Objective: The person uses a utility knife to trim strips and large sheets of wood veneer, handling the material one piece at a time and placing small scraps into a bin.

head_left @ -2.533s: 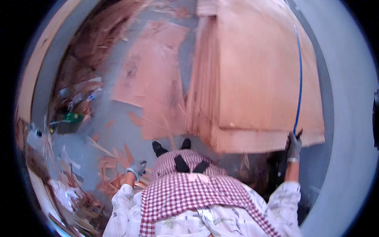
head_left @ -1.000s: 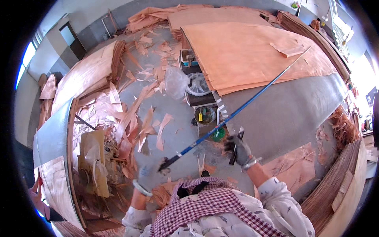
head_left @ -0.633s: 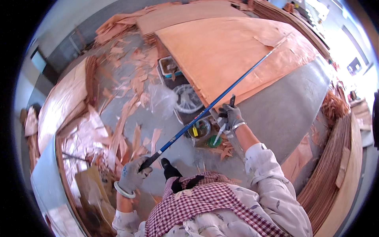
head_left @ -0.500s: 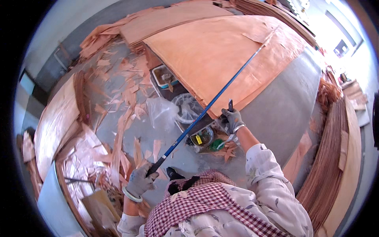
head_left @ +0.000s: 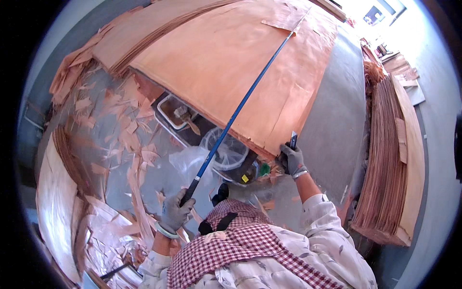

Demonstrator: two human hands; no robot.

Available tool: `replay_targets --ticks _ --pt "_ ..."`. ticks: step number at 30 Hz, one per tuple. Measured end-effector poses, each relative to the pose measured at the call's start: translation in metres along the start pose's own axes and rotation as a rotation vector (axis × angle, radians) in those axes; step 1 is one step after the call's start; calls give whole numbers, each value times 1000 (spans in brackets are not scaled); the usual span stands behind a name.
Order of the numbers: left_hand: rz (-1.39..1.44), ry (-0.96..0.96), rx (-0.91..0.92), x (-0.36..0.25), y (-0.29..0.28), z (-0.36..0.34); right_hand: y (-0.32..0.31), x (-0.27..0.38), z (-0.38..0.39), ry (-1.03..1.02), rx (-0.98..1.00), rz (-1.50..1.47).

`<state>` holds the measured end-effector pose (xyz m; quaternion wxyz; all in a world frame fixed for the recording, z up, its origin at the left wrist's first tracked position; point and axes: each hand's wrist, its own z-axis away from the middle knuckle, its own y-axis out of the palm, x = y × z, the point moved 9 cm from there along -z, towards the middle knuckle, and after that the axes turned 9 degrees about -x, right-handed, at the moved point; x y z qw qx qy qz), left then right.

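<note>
My left hand [head_left: 174, 214], in a grey glove, is closed around the black grip of a long blue pole [head_left: 246, 98]. The pole slants away over the top wood veneer sheet [head_left: 207, 72], its far end near a torn veneer flap [head_left: 279, 23]. At the stack's near right corner, my gloved right hand [head_left: 292, 160] is closed around a utility knife [head_left: 293, 139], blade pointing up and away. Its fingers are next to the sheet's edge; whether they also pinch the veneer is hidden.
Below the stack's near edge are a white tray with a brush [head_left: 175, 113], a clear plastic bag [head_left: 190, 161] and a round tub [head_left: 226, 149]. Veneer scraps [head_left: 130, 139] litter the floor at left. A tall veneer pile [head_left: 385, 164] stands at right, beside the grey surface [head_left: 332, 106].
The view has shifted, so the veneer stack appears farther left and closer. My right hand has come up against the sheet's near right corner. Both hands keep their holds.
</note>
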<state>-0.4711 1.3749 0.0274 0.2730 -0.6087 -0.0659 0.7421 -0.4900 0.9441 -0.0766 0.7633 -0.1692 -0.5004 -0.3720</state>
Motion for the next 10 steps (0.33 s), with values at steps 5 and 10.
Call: replay_targets --ticks 5,10 --pt "13 -18 34 13 -10 -77 19 13 22 -17 -35 -6" --pt "-108 -9 53 35 -37 -171 -14 26 92 111 72 427"
